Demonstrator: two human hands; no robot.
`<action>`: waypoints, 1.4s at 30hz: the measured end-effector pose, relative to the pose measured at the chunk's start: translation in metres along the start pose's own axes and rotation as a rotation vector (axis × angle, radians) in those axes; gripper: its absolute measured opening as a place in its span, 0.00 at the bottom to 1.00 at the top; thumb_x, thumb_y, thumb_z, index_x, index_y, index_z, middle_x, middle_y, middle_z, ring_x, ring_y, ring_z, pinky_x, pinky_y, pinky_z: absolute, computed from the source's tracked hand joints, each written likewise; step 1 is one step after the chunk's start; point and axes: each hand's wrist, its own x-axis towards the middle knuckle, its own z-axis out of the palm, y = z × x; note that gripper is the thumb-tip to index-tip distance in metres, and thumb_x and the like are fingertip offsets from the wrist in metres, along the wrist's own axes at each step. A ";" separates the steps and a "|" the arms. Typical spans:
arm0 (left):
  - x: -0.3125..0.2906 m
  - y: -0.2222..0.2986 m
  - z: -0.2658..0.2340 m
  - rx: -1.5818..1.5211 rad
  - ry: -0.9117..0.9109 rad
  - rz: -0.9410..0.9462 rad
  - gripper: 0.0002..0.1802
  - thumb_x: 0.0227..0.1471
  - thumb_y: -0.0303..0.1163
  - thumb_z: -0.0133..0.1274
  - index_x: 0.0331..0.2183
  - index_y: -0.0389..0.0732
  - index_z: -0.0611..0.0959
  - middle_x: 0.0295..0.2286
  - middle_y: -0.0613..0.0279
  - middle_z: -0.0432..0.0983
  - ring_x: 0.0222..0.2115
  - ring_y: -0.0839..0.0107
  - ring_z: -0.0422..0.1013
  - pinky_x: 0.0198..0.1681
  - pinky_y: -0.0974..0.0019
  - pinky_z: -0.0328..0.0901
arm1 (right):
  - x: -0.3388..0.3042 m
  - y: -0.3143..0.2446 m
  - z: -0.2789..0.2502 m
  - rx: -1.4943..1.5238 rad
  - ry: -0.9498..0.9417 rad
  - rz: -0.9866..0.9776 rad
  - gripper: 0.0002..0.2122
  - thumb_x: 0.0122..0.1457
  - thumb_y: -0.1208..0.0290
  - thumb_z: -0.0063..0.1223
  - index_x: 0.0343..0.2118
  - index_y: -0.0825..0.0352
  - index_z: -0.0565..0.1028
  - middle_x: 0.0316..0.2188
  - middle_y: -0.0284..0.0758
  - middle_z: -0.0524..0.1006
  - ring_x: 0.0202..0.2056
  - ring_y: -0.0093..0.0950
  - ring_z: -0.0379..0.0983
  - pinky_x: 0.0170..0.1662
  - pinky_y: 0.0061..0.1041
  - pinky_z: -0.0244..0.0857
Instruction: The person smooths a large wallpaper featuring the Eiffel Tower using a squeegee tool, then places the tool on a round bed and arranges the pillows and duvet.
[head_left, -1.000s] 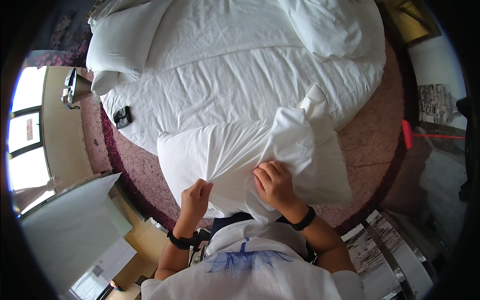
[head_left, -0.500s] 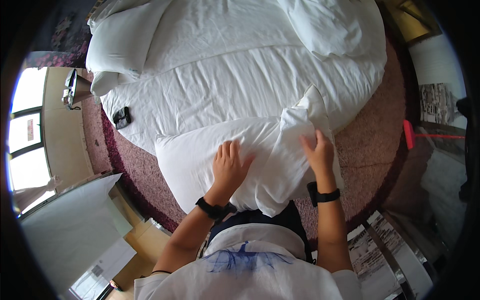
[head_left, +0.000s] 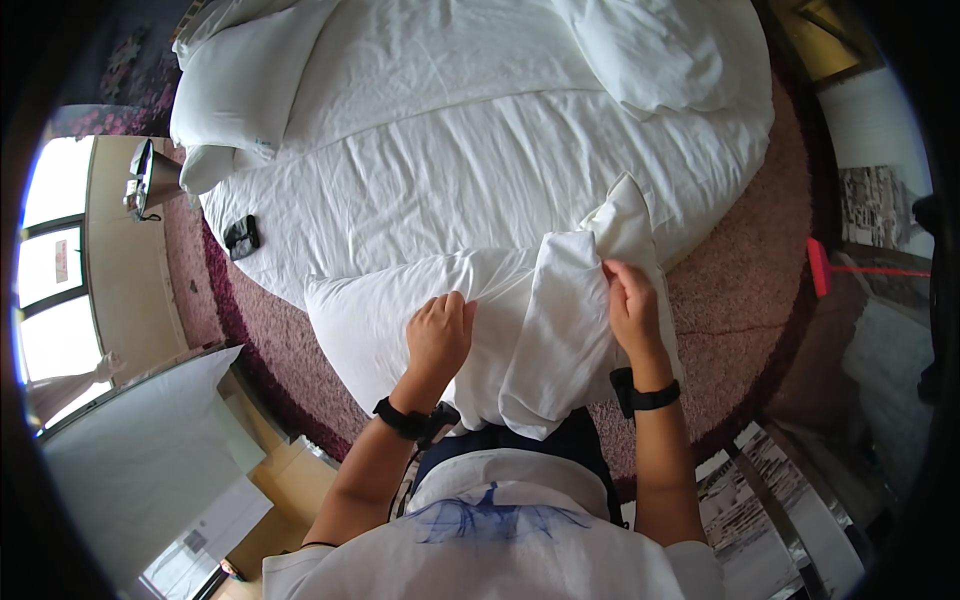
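A pillow (head_left: 628,212) lies across the near edge of the bed against my body, its off-white, piped right end uncovered. A white pillowcase (head_left: 375,305) covers its left and middle, with the opening folded back in a loose cuff (head_left: 560,325). My left hand (head_left: 440,335) is closed on the pillowcase near the middle, and creases run out from its fingers. At the cuff's right edge, my right hand (head_left: 632,305) pinches the cloth between thumb and fingers. Both wrists wear black bands.
The rounded bed (head_left: 420,190) has a wrinkled white sheet. Another white pillow (head_left: 245,85) lies far left, bunched white bedding (head_left: 660,55) far right. A small black pouch (head_left: 242,237) sits at the left edge. Pink carpet (head_left: 735,300) surrounds the bed; a red-headed tool (head_left: 820,268) stands right.
My left hand has moved slightly left and its spread fingers have curled into the cloth. My right fingers have closed on the cuff's edge. The cuff has shifted a little left.
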 end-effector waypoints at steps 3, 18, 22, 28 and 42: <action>-0.001 0.002 0.016 0.004 0.000 -0.021 0.11 0.55 0.34 0.51 0.26 0.39 0.71 0.24 0.56 0.71 0.28 0.55 0.71 0.30 0.54 0.66 | 0.015 0.018 -0.005 -0.352 -0.066 -0.140 0.13 0.53 0.76 0.49 0.42 0.65 0.76 0.45 0.34 0.76 0.51 0.35 0.68 0.53 0.34 0.59; 0.005 0.033 0.059 -0.031 0.005 0.122 0.16 0.55 0.41 0.52 0.21 0.43 0.72 0.17 0.59 0.72 0.19 0.57 0.71 0.23 0.58 0.66 | 0.034 0.076 0.008 -0.417 -0.178 -0.379 0.06 0.52 0.72 0.53 0.32 0.62 0.78 0.35 0.29 0.78 0.48 0.30 0.69 0.56 0.37 0.54; 0.007 0.036 0.040 -0.008 0.107 0.115 0.15 0.56 0.37 0.52 0.20 0.42 0.71 0.17 0.58 0.72 0.18 0.58 0.71 0.23 0.58 0.65 | 0.027 0.080 0.008 -0.396 -0.094 -0.364 0.03 0.50 0.75 0.54 0.29 0.63 0.74 0.30 0.32 0.76 0.42 0.31 0.71 0.54 0.38 0.57; -0.010 -0.002 -0.032 0.145 0.032 0.014 0.15 0.54 0.34 0.53 0.19 0.43 0.70 0.15 0.60 0.70 0.17 0.60 0.70 0.22 0.59 0.65 | 0.014 0.054 -0.031 -0.537 0.084 -0.339 0.03 0.54 0.80 0.51 0.29 0.65 0.70 0.26 0.32 0.72 0.34 0.32 0.70 0.51 0.39 0.60; -0.039 -0.063 0.000 -0.057 0.003 -0.229 0.10 0.52 0.35 0.55 0.27 0.40 0.75 0.28 0.57 0.73 0.32 0.56 0.71 0.34 0.56 0.65 | 0.008 0.045 -0.016 -0.489 0.017 -0.220 0.06 0.53 0.75 0.55 0.34 0.64 0.73 0.36 0.34 0.74 0.43 0.35 0.68 0.53 0.40 0.58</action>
